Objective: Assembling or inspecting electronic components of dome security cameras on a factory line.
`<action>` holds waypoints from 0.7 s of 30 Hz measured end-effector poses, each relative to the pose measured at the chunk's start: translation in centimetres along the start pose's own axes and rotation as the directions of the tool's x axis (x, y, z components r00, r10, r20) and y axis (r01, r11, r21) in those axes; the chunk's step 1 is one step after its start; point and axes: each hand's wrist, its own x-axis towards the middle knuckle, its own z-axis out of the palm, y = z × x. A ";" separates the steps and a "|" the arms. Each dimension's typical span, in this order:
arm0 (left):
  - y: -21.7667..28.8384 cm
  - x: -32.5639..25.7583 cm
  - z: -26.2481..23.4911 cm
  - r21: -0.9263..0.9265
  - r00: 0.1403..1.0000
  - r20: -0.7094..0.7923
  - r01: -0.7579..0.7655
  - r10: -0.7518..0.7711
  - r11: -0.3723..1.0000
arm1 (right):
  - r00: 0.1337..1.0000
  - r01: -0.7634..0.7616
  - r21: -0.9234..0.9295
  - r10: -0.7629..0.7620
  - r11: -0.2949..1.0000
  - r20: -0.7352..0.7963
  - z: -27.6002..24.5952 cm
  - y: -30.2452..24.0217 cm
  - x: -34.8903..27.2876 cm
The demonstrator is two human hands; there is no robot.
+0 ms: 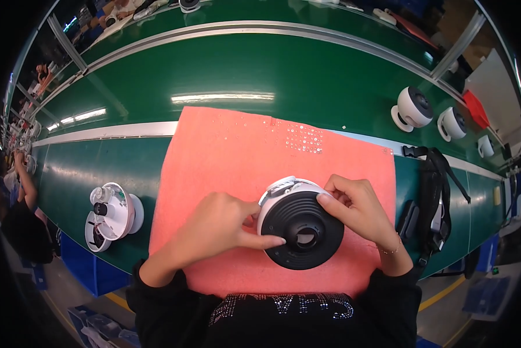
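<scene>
Between my two hands is a round white camera-like housing (300, 232) with a black ribbed front and a lens opening in its middle. It is tilted so that the black face points up toward me, above a pink foam mat (208, 151). My left hand (231, 223) grips its left side, thumb lying on the black face near the lens. My right hand (356, 206) holds the upper right rim, with the thumb on the edge of the black front and the fingers curled behind. The housing's back is hidden.
An opened white housing (115, 214) with parts inside lies left of the mat. Two assembled white-and-black units (414, 109) (452, 124) stand at the far right, near a red bin (475, 109). A black strap (440, 185) lies right of the mat. Another person (25, 223) works at the far left.
</scene>
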 end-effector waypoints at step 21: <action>-1.0 0.5 -0.5 -0.189 0.994 0.008 -0.104 0.108 0.976 | 0.970 0.235 0.041 -0.237 0.971 0.055 -0.2 0.9 -0.7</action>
